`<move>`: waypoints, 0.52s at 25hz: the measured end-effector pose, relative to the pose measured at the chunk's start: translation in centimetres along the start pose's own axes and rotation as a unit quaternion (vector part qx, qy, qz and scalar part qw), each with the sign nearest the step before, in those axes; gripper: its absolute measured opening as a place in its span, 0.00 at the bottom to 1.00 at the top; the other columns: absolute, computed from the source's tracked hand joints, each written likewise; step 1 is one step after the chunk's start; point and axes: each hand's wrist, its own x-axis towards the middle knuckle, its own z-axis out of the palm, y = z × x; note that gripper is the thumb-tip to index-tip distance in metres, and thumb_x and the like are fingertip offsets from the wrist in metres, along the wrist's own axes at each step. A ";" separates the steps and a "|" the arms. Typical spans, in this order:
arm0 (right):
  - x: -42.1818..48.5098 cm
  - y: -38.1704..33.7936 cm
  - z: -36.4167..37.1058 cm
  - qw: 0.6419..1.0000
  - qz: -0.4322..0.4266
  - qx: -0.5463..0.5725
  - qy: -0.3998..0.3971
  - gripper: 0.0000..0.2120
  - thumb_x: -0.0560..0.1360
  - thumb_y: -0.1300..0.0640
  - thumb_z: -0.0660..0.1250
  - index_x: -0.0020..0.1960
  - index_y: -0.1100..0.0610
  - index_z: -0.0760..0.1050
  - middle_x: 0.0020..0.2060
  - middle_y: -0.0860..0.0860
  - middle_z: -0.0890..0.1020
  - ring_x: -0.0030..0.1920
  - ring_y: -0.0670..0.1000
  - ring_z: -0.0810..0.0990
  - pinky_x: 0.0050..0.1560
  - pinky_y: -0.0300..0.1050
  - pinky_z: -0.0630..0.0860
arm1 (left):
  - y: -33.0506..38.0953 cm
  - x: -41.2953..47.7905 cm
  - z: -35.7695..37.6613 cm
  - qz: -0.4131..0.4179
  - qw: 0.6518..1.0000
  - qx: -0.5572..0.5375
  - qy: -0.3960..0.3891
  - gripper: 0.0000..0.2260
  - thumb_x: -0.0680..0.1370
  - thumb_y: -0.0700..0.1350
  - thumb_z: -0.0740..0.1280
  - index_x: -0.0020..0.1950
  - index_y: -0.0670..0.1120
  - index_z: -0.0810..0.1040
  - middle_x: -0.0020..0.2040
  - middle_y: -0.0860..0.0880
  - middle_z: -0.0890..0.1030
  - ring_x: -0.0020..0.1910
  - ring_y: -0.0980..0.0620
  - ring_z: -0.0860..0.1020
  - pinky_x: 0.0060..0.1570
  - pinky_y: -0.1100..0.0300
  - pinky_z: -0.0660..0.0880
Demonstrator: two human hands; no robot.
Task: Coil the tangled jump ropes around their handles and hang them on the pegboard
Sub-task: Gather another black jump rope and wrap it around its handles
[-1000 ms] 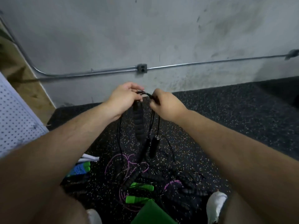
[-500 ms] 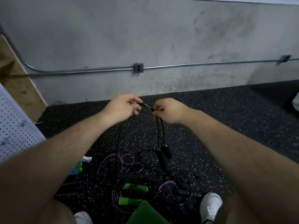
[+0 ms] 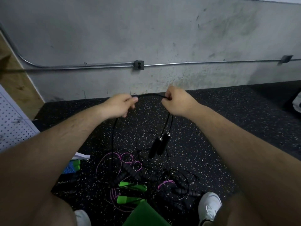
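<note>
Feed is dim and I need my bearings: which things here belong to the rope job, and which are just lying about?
Job: black rope, held by left hand and right hand; its black handles, dangling; pink rope, green handles and beaded rope, tangled on the floor; pegboard.
Lying about: wall socket; pipe; white paper; green sheet.

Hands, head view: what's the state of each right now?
Left hand: closed, gripping the black jump rope.
Right hand: closed, gripping the same rope; its two black handles dangle below.
</note>
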 end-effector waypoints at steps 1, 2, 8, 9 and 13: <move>-0.2 -0.3 0.3 0.998 0.007 0.045 -0.034 0.06 0.79 0.55 0.66 0.53 0.55 0.71 0.42 0.52 0.82 0.40 0.50 0.81 0.34 0.46 0.75 | 0.6 0.0 0.2 0.013 0.998 -0.051 0.033 0.15 0.84 0.57 0.58 0.47 0.50 0.78 0.37 0.52 0.76 0.37 0.53 0.78 0.43 0.56 0.75; -0.5 -0.9 0.7 0.993 0.006 0.099 -0.064 0.06 0.78 0.56 0.66 0.54 0.55 0.71 0.42 0.52 0.83 0.42 0.51 0.83 0.39 0.49 0.78 | 1.3 0.1 0.4 0.037 0.993 -0.087 0.064 0.13 0.84 0.56 0.60 0.47 0.51 0.78 0.38 0.54 0.76 0.37 0.55 0.75 0.41 0.57 0.74; -0.6 -2.6 0.7 0.973 -0.032 0.228 0.001 0.03 0.81 0.56 0.65 0.50 0.54 0.76 0.35 0.50 0.79 0.30 0.48 0.77 0.33 0.47 0.75 | 0.7 0.1 0.9 0.081 0.995 -0.064 0.003 0.08 0.83 0.53 0.63 0.50 0.51 0.76 0.38 0.52 0.78 0.37 0.53 0.76 0.42 0.56 0.72; -0.7 -2.4 0.1 0.967 -0.018 0.250 0.035 0.04 0.81 0.57 0.65 0.47 0.54 0.76 0.32 0.48 0.77 0.27 0.45 0.73 0.32 0.43 0.71 | -0.4 -0.1 0.7 0.046 0.999 0.013 -0.023 0.10 0.84 0.55 0.61 0.50 0.50 0.76 0.40 0.51 0.80 0.41 0.52 0.79 0.42 0.57 0.72; -1.1 -0.8 -0.8 0.972 0.037 0.221 -0.067 0.04 0.77 0.56 0.69 0.52 0.55 0.76 0.34 0.48 0.75 0.31 0.47 0.72 0.34 0.43 0.73 | -1.4 -0.6 0.4 -0.059 0.997 -0.039 -0.004 0.16 0.85 0.56 0.54 0.51 0.47 0.75 0.45 0.46 0.82 0.51 0.47 0.84 0.53 0.49 0.79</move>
